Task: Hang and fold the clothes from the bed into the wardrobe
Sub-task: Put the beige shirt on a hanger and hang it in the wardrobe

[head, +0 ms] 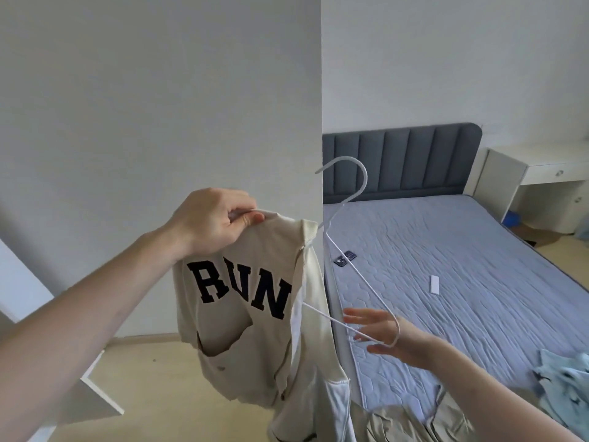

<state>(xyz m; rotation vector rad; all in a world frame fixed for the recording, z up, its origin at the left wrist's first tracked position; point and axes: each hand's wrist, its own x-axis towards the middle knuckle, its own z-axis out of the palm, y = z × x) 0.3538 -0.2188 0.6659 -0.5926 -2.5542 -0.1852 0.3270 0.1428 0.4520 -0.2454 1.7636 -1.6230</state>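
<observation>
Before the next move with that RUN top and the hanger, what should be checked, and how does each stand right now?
1. Left hand grips the cream RUN top at its shoulder: ok.
2. One end of the white hanger is inside the top: ok.
3. Other end is covered: not ok, it is bare.
4. Right hand grip on the hanger: not ok, fingers open beside it.
5. Wardrobe rail free: cannot tell.

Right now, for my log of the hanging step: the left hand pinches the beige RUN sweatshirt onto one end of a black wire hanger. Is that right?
Not quite: the hanger is white, not black. The head view shows the left hand pinching the beige RUN sweatshirt onto one end of it.
</observation>
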